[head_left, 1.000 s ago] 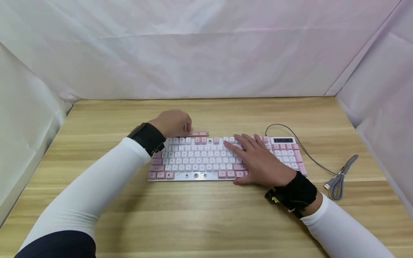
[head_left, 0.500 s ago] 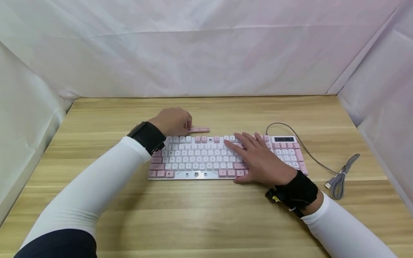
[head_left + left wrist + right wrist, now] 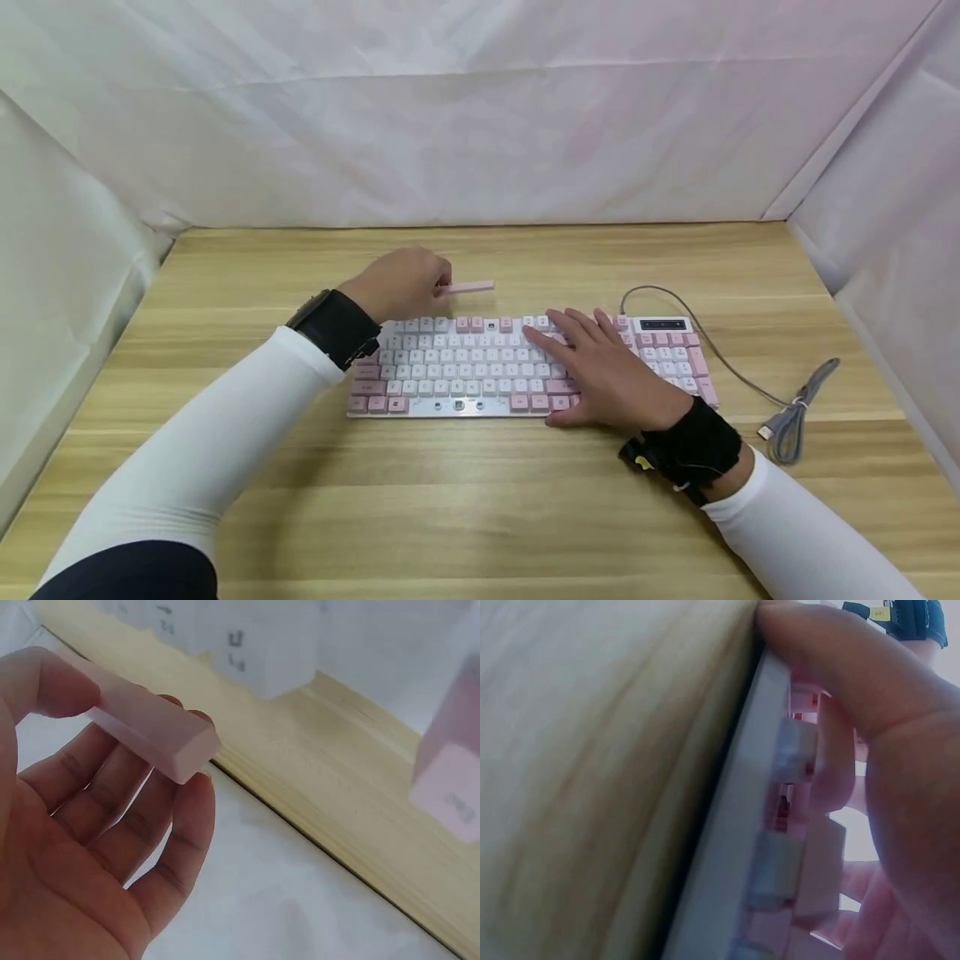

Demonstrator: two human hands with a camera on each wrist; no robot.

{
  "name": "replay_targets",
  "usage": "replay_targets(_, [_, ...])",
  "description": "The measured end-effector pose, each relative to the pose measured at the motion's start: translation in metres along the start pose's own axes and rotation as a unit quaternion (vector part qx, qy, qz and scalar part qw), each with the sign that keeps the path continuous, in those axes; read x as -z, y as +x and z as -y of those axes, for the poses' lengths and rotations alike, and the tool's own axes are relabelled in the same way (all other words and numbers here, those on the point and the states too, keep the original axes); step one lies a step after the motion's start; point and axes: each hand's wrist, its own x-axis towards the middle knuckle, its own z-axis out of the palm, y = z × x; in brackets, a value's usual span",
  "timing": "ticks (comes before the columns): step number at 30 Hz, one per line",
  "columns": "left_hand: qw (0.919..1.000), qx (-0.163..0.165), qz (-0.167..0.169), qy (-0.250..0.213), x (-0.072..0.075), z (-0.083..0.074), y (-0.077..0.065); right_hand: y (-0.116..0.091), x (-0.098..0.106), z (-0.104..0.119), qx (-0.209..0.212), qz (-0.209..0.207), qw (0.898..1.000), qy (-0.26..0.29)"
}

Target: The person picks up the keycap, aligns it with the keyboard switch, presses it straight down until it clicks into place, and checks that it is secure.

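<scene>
My left hand pinches a long pink spacebar keycap behind the keyboard's far edge. In the left wrist view the thumb lies on one face of the keycap and the fingertips support the opposite side. A pink and white keyboard lies flat on the table. Along its front row a bare white strip shows exposed switch mounts. Spread over the right part of the keyboard rests my right hand, its fingers extended. In the right wrist view its thumb touches the keyboard's front edge.
A grey cable runs from the keyboard's back to a tied bundle with a USB plug on the right. White cloth hangs behind and beside the wooden table.
The left hand has raised the spacebar keycap from just behind the keyboard, moving it slightly back and turning it so a smooth face shows. My right hand stays in place.
</scene>
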Motion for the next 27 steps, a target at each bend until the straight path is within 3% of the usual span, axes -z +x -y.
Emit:
replay_targets(7, [0.9997, -0.004, -0.025, 0.004, 0.003, -0.004, -0.010, 0.001, 0.000, -0.001, -0.003, -0.005, 1.000, -0.005])
replay_targets(18, [0.9976, -0.052, -0.046, -0.007, -0.005, -0.015, -0.048, 0.001, 0.000, 0.001, -0.001, -0.005, 1.000, -0.006])
replay_targets(27, [0.9986, -0.022, -0.017, -0.045, -0.012, -0.032, -0.067, 0.001, 0.002, 0.000, -0.001, -0.007, 1.000, -0.003])
